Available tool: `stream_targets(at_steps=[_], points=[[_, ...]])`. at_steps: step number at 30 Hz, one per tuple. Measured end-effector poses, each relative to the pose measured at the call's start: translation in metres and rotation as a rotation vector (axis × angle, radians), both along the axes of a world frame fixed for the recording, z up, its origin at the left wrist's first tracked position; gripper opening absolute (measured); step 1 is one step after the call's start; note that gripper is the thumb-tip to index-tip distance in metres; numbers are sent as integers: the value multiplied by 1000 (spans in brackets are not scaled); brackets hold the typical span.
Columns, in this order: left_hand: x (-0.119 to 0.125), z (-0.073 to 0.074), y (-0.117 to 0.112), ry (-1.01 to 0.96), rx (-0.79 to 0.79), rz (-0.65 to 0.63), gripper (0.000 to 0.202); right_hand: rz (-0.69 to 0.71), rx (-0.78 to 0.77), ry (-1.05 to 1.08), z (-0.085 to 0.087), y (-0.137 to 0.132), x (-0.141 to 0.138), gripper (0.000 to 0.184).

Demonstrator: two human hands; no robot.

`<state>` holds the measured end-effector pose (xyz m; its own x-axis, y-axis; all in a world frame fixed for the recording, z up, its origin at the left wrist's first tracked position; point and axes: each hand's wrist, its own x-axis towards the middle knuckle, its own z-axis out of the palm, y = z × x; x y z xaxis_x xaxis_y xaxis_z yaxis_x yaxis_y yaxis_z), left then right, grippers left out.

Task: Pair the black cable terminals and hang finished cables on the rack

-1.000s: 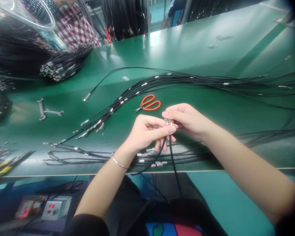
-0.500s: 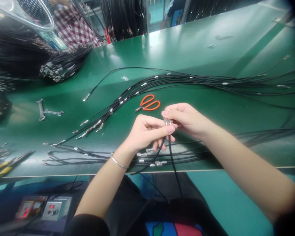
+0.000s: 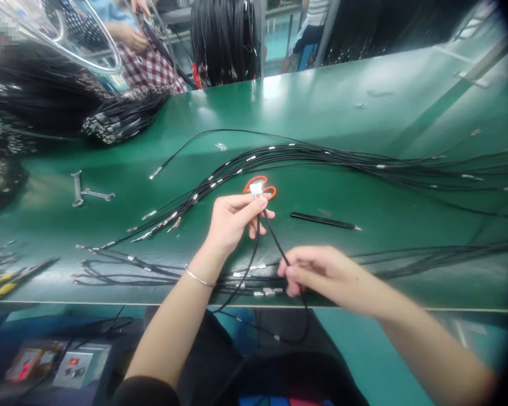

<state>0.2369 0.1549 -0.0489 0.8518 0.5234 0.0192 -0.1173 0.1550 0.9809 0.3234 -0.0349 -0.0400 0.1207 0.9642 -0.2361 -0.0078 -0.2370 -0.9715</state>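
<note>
Connector (image 3: 256,189) pinched in left hand (image 3: 235,223), its black wires (image 3: 272,237) clenched lower down in right hand (image 3: 317,272)

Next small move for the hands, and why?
Probably draw the wire taut with the right hand. The left hand holds the connector up above the scissors, while the wire sags in a loop below the bench edge.

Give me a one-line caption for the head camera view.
Left hand holds a small white connector with black wires above orange scissors; right hand pinches one wire over a green workbench.
</note>
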Motion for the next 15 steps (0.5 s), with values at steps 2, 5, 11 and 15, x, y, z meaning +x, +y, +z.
stream_targets(at_steps=[2,5,11,15], points=[[1,-1,-2,-4,-11,-82,30,-96,-55,5,-1,-24,-4,36],[-1,-1,-4,79,-7,-322,31,-303,-185,-68,-4,-56,0,41],[-9,8,-21,255,261,-978,30,-460,-326,-290,-22,-91,15,57],[-4,10,-62,81,957,-785,26,-423,-363,-309,-26,-97,20,58]])
